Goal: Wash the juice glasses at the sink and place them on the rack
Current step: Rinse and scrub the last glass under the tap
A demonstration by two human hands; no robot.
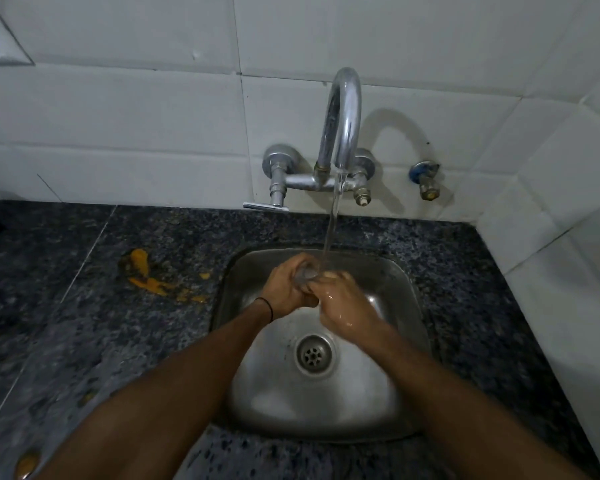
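Note:
A clear juice glass (307, 274) is held over the steel sink (400, 386), just under the running stream from the chrome tap (343, 112). My left hand (286, 289) grips the glass from the left with its fingers curled round it. My right hand (347, 303), wet and shiny, is at the glass's right side with its fingers curled against it; most of the glass is hidden by both hands. No rack is in view.
Dark speckled granite counter (84, 341) surrounds the sink, with orange juice spills (142, 271) to the left and another orange blob (26, 464) at the lower left. White tiled walls stand behind and to the right. The tap lever (265, 205) and a small side valve (426, 178) stick out from the wall.

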